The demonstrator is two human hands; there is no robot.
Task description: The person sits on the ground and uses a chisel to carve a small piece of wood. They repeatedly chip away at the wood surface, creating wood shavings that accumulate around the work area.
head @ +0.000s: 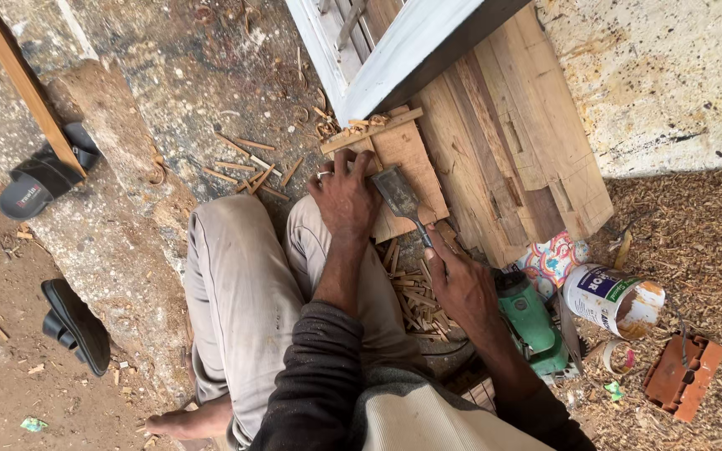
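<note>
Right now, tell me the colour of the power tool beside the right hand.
Green power tool, clearest in the head view.

White cylindrical tin (614, 299) lying on sawdust at right, green-and-blue label (592, 288)
</note>
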